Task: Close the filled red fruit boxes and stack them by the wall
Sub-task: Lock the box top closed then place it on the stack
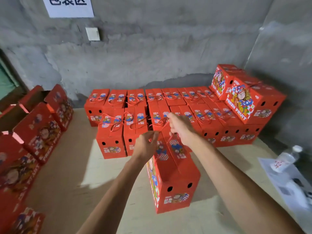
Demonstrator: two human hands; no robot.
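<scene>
A closed red fruit box (175, 179) stands upright on the tan floor in front of me, its end with two round holes facing me. Over its far top end my left hand (147, 145) pinches the red cord handle (160, 128). My right hand (181, 127) grips the same cord a little farther back and higher. Behind them, two rows of closed red boxes (135, 105) line the grey wall (152, 56). Two more boxes (249, 97) lie on top of the rows at the right.
Open red boxes (38, 132) with raised flaps stand in a line along the left. A clear water bottle (287, 157) lies on white paper (290, 184) at the right. A white sign and a wall switch (92, 33) hang on the wall.
</scene>
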